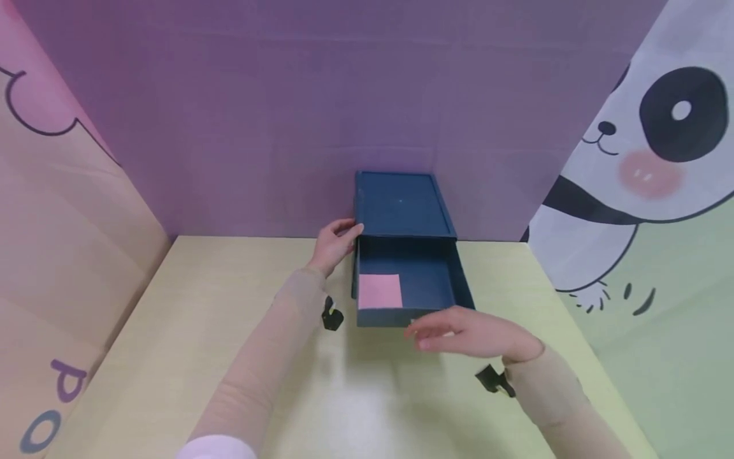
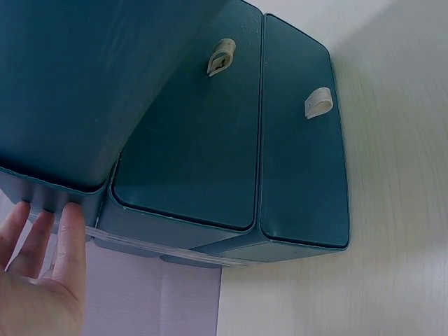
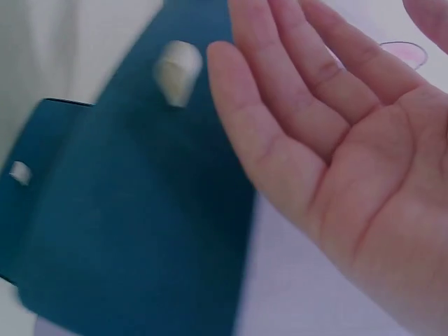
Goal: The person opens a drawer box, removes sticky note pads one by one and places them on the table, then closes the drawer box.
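Note:
A dark blue drawer cabinet (image 1: 404,203) stands against the back wall. Its top drawer (image 1: 430,280) is pulled out, with a square pink paper (image 1: 380,291) inside at the front left. My left hand (image 1: 335,245) rests on the cabinet's left side, and in the left wrist view its straight fingers (image 2: 71,245) touch the side wall. My right hand (image 1: 470,331) is just before the drawer's front, palm toward it in the right wrist view, fingers extended. Beside those fingers is the drawer's pale pull tab (image 3: 178,70); contact cannot be made out.
Two lower drawers (image 2: 189,154) with pale loop tabs (image 2: 319,103) are closed. The cabinet stands on a light wooden table (image 1: 229,287). A purple wall cloth (image 1: 258,127) hangs behind, and a panda print (image 1: 608,210) covers the right side.

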